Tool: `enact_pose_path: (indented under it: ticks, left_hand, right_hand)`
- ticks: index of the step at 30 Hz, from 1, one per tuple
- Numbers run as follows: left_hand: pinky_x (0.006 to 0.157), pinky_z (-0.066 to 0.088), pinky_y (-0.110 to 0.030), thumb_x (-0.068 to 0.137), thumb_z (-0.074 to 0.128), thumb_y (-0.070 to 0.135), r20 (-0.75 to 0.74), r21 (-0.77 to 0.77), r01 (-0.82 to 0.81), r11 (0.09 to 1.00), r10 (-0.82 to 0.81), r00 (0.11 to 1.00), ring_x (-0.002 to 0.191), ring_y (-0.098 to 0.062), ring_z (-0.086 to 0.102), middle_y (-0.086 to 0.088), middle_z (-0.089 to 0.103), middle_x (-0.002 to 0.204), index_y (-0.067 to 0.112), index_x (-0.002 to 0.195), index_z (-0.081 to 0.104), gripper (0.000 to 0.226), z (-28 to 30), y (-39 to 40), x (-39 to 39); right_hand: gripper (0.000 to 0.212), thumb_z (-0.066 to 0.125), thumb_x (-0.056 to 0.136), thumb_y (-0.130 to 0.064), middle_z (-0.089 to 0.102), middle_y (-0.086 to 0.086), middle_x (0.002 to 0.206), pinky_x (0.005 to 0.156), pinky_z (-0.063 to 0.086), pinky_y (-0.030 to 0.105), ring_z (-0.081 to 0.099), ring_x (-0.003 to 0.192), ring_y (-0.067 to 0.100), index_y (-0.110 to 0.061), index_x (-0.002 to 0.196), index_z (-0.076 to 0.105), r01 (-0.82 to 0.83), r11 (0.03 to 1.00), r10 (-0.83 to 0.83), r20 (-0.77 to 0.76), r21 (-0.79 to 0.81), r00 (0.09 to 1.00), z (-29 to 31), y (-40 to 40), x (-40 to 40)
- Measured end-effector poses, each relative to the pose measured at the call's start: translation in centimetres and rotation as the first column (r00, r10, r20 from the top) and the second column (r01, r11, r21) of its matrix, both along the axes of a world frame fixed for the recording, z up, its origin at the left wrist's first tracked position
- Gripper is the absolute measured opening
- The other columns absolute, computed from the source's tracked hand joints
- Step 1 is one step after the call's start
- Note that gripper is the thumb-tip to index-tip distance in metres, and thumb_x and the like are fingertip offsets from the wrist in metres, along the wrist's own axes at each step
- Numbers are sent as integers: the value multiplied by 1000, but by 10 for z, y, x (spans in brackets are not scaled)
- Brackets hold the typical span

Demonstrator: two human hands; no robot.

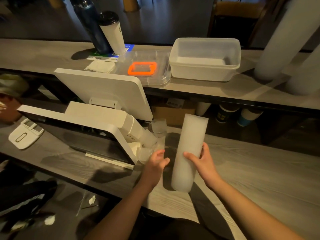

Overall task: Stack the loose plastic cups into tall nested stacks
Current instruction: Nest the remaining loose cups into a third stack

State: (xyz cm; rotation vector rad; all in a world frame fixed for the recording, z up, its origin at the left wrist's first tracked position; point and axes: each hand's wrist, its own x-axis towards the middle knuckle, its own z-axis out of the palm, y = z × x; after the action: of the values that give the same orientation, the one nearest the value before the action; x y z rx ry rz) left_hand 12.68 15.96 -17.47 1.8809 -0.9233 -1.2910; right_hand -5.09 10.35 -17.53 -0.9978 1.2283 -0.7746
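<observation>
The right hand's [201, 161] fingers [188, 155] curl round the middle of the stack [189, 153], thumb on its far side, holding it upright with its base at or just above the bench [251, 170]; this likely keeps the open top steady to take another cup. The left hand [156, 161] hovers at the stack's 9 o'clock, fingers loosely bent and holding nothing, seemingly reaching for the loose cups [150, 141] lying at its 11 o'clock, against the foot of the till [90, 129]. Taller stacks [280, 40] stand at 2 o'clock on the upper bench, beside a tub [205, 59].
</observation>
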Motion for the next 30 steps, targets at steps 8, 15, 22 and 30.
enact_pose_path:
  ticks: [8,15,22,30]
  left_hand:
    - [119,31,-42,87,72,39,642,88,-46,995,-22,767,146,-29,26,-12,25,158,10,154,17,92,-35,-33,25]
    - [116,35,-38,88,72,37,688,110,32,993,-100,719,142,-27,30,-10,26,156,17,155,19,88,-43,-50,9]
    - [105,46,-43,70,87,37,454,132,-92,987,22,891,128,-29,47,-11,43,142,17,141,30,94,-50,-46,8]
    - [79,43,-26,83,75,35,144,71,-211,975,199,969,111,-17,50,-4,49,135,17,140,43,68,-42,-43,5]
  right_hand:
    - [75,79,81,-26,48,-20,121,75,47,21,54,109,5,-37,136,30,-71,995,61,-158,-64,986,-15,-11,-50]
    - [83,78,73,-36,49,-12,127,76,48,23,54,111,5,-33,142,31,-64,996,49,-196,-68,979,-22,-16,-65]
    - [86,83,72,-44,48,-21,124,76,47,22,53,112,5,-37,140,31,-102,991,82,-223,-81,971,-16,-23,-77]
    - [90,70,54,-70,43,-29,125,79,45,20,51,110,1,-53,132,30,-368,927,315,-382,-73,869,-1,-22,-98]
